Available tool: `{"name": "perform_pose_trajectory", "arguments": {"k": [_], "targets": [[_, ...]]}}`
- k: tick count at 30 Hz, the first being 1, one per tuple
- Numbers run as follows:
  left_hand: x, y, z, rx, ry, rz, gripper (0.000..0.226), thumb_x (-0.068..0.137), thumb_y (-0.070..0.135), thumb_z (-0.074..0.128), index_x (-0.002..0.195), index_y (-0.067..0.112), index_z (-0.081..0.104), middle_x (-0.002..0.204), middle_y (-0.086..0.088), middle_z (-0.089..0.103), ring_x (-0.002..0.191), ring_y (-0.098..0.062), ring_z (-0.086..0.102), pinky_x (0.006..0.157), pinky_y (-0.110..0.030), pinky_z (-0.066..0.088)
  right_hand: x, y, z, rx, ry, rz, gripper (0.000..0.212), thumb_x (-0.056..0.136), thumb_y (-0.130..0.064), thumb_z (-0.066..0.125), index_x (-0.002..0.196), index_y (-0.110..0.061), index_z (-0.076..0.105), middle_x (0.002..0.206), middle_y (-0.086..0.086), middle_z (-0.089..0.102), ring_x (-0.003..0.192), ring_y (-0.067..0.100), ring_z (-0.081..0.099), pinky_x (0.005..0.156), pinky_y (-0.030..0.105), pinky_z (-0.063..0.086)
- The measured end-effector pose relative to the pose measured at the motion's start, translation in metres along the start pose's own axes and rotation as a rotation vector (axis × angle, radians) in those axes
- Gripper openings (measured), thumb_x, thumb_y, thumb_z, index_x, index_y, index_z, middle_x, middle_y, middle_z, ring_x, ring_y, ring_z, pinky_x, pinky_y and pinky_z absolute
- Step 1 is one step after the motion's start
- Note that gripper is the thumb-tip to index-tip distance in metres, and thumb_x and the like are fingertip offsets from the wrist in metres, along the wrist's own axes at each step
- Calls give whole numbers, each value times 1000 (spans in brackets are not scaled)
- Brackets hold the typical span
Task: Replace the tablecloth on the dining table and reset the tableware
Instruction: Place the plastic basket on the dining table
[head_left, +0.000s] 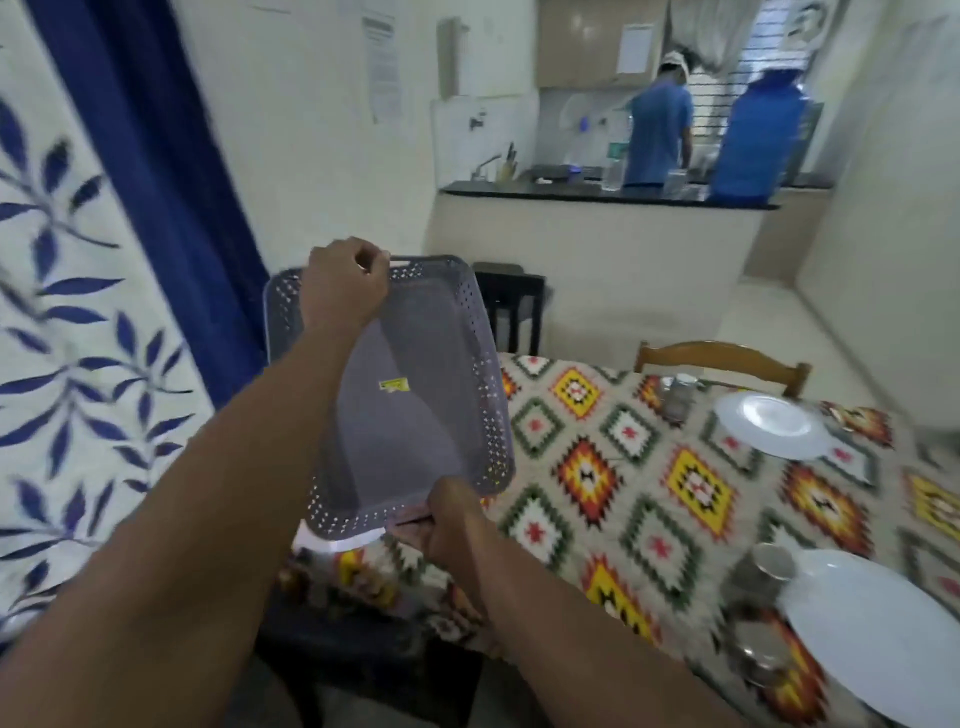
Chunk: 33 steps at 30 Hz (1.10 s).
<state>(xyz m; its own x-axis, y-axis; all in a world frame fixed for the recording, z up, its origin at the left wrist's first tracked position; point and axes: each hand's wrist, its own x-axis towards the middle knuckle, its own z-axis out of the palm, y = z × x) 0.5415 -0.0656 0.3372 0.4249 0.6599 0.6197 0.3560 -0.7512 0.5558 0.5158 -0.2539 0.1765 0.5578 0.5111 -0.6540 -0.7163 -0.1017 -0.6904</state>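
Note:
I hold a grey perforated plastic tray (415, 415) in the air, tilted, over the left edge of the dining table. My left hand (345, 283) grips its far rim. My right hand (449, 525) grips its near rim. The tray looks empty apart from a small yellow sticker. A patterned tablecloth (644, 493) with red, yellow and green diamonds covers the table. On it lie a white plate (771, 423) at the far side and another white plate (872, 634) near the front right, each with a steel cup (678, 397), (771, 564) beside it.
A wooden chair (724, 356) stands at the table's far side and a dark stool (511, 301) beyond the tray. A blue leaf-print curtain (93, 312) hangs at left. A person in blue stands at the kitchen counter (597, 195) behind, next to a blue water jar (756, 140).

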Motion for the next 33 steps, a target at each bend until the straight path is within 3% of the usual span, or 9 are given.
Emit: {"name": "perform_pose_trajectory", "arguments": {"k": [3, 7, 11, 14, 19, 22, 26, 29, 33], "targets": [[-15, 52, 78, -13, -154, 105, 34, 90, 45, 55, 100, 17, 74, 99, -6, 73, 95, -27, 66, 84, -39, 54, 17, -16, -66, 117, 26, -1, 26, 100, -3, 40, 112, -4, 63, 82, 14, 67, 58, 25, 61, 58, 39, 57], [-51, 89, 176, 41, -425, 193, 43, 96, 47, 53, 118, 13, 67, 117, -11, 65, 114, -31, 56, 97, -40, 45, 39, -25, -132, 118, 108, 46, 29, 105, -15, 37, 126, -8, 56, 100, 16, 64, 76, 33, 61, 74, 49, 55], [-83, 98, 252, 6, -594, 152, 49, 99, 48, 45, 125, 11, 63, 126, -12, 60, 121, -31, 51, 102, -41, 41, 61, -22, -180, 163, 136, 116, 35, 105, -21, 37, 128, -3, 57, 101, 16, 64, 82, 31, 62, 66, 43, 57], [-95, 96, 302, -4, -714, 141, 41, 103, 35, 43, 128, 10, 60, 131, -14, 58, 123, -31, 48, 105, -41, 38, 79, -27, -200, 230, 217, 183, 33, 104, -13, 41, 129, 0, 58, 109, 22, 65, 98, 39, 62, 105, 53, 47], [-92, 78, 372, -37, -921, 134, 40, 107, 29, 32, 128, 10, 59, 131, -15, 57, 121, -32, 50, 102, -42, 41, 120, -40, -218, 272, 271, 299, 27, 108, -10, 39, 98, 3, 61, 113, 18, 61, 112, 46, 55, 113, 55, 37], [-90, 68, 408, -58, -992, 127, 41, 108, 28, 32, 136, 9, 55, 139, -14, 53, 128, -31, 47, 106, -40, 36, 149, -44, -221, 322, 379, 339, 25, 107, -18, 47, 87, -4, 53, 93, 16, 52, 109, 43, 52, 109, 58, 40], [-88, 53, 450, -71, -1067, 130, 41, 108, 26, 32, 136, 8, 56, 137, -15, 53, 126, -31, 47, 104, -40, 36, 197, -24, -225, 341, 392, 311, 58, 86, -48, 76, 115, -4, 53, 110, 18, 54, 92, 37, 57, 98, 56, 49], [-89, 41, 476, -100, -1112, 126, 39, 108, 25, 33, 134, 7, 57, 134, -16, 56, 122, -32, 50, 101, -41, 39, 195, -42, -212, 454, 373, 421, 37, 106, -33, 48, 135, -10, 46, 141, 18, 47, 111, 37, 56, 90, 52, 53], [-93, 23, 501, -80, -1172, 125, 41, 108, 29, 32, 139, 10, 51, 140, -16, 52, 126, -32, 47, 105, -43, 38, 198, -52, -209, 485, 385, 394, 57, 102, -43, 54, 149, -14, 41, 150, 18, 42, 126, 47, 50, 103, 62, 47]]}}
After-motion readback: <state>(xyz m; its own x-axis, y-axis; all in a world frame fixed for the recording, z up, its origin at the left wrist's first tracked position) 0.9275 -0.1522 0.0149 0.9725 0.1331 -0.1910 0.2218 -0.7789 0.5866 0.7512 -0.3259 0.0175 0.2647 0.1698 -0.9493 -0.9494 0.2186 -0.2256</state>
